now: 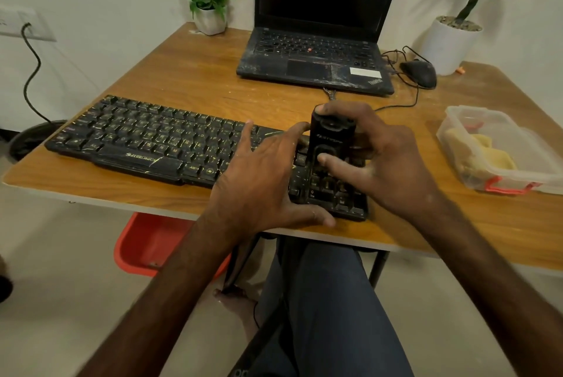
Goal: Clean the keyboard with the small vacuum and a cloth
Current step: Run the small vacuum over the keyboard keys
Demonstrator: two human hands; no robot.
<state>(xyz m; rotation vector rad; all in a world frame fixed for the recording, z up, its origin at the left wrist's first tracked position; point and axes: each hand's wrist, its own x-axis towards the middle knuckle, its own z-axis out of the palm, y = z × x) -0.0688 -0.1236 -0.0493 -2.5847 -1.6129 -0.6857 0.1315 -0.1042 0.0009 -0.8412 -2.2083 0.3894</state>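
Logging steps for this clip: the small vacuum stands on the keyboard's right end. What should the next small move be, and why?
Probably slide the small vacuum leftward along the keyboard. The right hand grips it upright over the right-end keys, the left hand lies flat on the keys beside it, seemingly steadying the board, and yellowish specks show across the keys further left.

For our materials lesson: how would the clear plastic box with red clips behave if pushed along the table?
Probably light: thin clear plastic box holding soft yellow cloth. Likely slides rather than tips, being low and wide on the smooth wooden table.
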